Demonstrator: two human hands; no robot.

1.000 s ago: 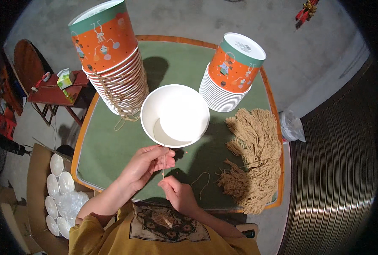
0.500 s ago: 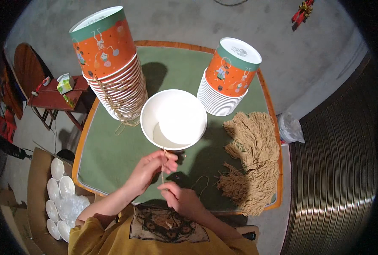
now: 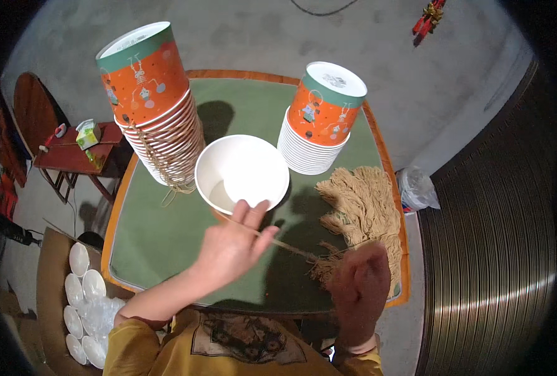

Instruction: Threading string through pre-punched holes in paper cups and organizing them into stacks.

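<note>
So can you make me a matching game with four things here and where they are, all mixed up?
Things:
1. Left hand
2. Tan string pile
3. Cardboard box
4. Taller bucket stack

Places:
A. On the right side of the green tabletop
B. Behind the open bucket, to its left, with tangled strands down its side
C. Left of the table, with white round things inside
D. At the open bucket's near rim

Right pairs: 1-D, 2-A, 3-C, 4-B
</note>
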